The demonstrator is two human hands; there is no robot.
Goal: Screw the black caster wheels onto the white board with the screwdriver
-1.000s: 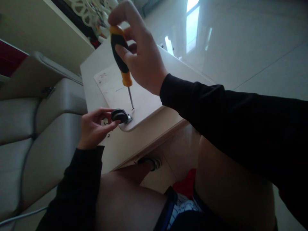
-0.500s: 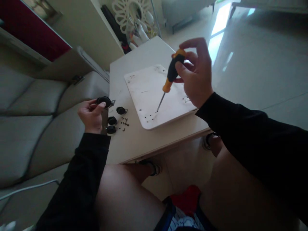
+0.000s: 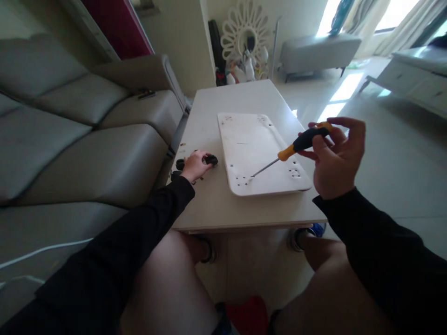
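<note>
My left hand (image 3: pixel 195 165) is low over the left side of the table, its fingers closed around a black caster wheel (image 3: pixel 210 160). Beside its wrist are two more black casters (image 3: pixel 179 164), partly covered by the hand. Held at a slant in my right hand (image 3: pixel 337 158) is a screwdriver (image 3: pixel 303 142) with a yellow and black handle. Its tip reaches down to the white board (image 3: pixel 251 153), close to a cluster of small holes near the front left corner. Whether a screw sits at the tip is too small to tell.
The board lies on a pale table (image 3: pixel 206 209), whose front edge is near my knees. A grey sofa (image 3: pixel 136 139) stands along the left. Behind the table are a flower-shaped mirror frame (image 3: pixel 230 46) and a grey bench (image 3: pixel 314 51).
My left hand has moved from beyond the table's left edge, where it held up a caster, onto the tabletop. The screwdriver leans lower to the right, and the head view has shifted.
</note>
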